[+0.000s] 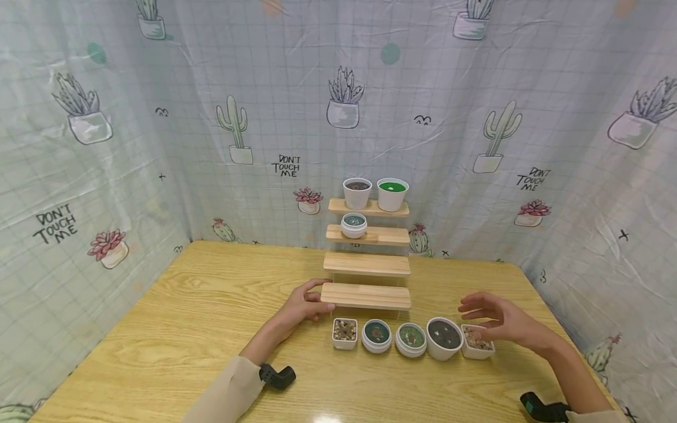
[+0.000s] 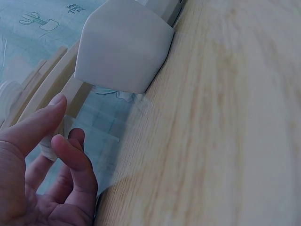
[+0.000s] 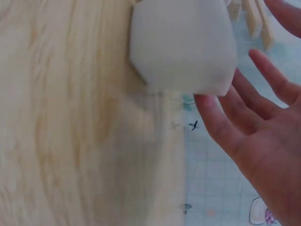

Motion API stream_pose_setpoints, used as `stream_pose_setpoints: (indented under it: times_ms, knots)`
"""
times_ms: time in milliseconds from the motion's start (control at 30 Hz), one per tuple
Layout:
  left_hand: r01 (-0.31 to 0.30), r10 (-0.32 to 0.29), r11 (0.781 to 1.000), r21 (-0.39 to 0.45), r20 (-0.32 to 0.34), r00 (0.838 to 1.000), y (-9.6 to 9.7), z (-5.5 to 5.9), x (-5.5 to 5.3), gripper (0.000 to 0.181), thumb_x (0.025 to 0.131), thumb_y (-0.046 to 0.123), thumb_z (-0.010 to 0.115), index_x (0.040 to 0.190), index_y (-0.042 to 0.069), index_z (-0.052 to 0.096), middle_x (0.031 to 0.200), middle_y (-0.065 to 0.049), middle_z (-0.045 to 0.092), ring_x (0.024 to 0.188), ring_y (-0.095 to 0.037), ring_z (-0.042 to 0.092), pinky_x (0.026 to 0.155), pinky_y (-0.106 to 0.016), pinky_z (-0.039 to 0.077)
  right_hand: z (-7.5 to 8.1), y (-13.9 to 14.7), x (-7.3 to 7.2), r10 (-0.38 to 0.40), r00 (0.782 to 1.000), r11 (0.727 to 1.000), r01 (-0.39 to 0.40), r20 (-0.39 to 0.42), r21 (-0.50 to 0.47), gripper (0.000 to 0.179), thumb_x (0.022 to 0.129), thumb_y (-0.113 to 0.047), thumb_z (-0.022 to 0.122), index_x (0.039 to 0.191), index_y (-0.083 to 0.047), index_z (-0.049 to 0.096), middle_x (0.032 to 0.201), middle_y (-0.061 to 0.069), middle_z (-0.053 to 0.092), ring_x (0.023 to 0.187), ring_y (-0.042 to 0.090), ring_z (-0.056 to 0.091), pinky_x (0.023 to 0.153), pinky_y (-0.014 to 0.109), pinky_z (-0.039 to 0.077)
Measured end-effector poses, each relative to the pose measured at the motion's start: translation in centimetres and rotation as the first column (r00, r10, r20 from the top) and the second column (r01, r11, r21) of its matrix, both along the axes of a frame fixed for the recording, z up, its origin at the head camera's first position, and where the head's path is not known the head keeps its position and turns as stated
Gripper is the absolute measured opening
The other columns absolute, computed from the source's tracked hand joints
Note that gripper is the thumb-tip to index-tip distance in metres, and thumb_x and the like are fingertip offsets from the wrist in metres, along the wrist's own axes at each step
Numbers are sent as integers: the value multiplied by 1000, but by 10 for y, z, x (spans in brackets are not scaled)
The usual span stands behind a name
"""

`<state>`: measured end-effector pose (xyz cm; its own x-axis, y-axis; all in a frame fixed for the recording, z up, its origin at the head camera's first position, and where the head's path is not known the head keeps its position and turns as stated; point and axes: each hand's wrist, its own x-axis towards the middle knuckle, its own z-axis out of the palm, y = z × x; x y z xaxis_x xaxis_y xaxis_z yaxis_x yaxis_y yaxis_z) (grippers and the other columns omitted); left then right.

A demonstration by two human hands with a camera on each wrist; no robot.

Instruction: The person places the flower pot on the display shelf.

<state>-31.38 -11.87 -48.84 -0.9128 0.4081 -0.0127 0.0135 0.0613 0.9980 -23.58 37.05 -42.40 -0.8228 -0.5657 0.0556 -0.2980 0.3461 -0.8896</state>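
A tiered wooden shelf stand [image 1: 366, 296] rises in steps at the middle of the table. My left hand [image 1: 302, 305] holds the left end of its lowest board; in the left wrist view the thumb [image 2: 49, 113] lies at the board's end and the other fingers curl. To the right, my right hand [image 1: 505, 320] hovers with spread fingers by a square white pot [image 1: 478, 352] of pebbles, and grips nothing. Also in the front row are a round pot with dark filling [image 1: 444, 338], two low round pots with green [image 1: 411, 339] and teal [image 1: 376, 336] tops, and another square pebble pot [image 1: 345, 333].
On the top board stand a white pot with brown filling [image 1: 357, 194] and one with a bright green top [image 1: 392, 195]. A small round pot [image 1: 354, 225] sits on the board below. A cactus-print curtain [image 1: 285, 106] surrounds the wooden table [image 1: 222, 299].
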Motion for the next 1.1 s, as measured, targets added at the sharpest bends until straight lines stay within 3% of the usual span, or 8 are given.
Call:
stream_pose_setpoints:
  times_ms: [200,633,900,1100]
  knots:
    - [-8,8,1000,-3,0,1000,-1,-1,-1,70,88,17,83,150,20,51,90,0,72,78,-12,59,65,-26,50,-3,7,-2,61,997,998,-63,55,28,58,93,1,68,143,13,40,138,9,62,124,7,64,92,27,55]
    - [-15,15,1000,-6,3,1000,0,3,-1,69,87,15,83,149,19,52,90,0,73,75,-12,57,64,-26,49,-7,18,-1,103,989,993,-108,106,41,68,91,2,70,149,11,34,144,7,59,127,-2,57,95,22,51]
    - [-7,7,1000,-4,-1,1000,0,3,-2,69,88,15,82,150,18,51,89,0,72,74,-11,55,63,-25,48,-7,17,-3,93,982,991,-108,164,84,77,90,-2,72,153,9,29,152,37,41,127,-10,53,94,21,50]
    - [-13,13,1000,-2,15,1000,0,0,-2,68,88,16,83,149,18,52,92,0,74,76,-12,58,64,-26,49,-14,17,-5,112,976,988,-129,186,79,77,89,-2,73,153,10,32,151,42,37,127,-10,52,95,21,49]
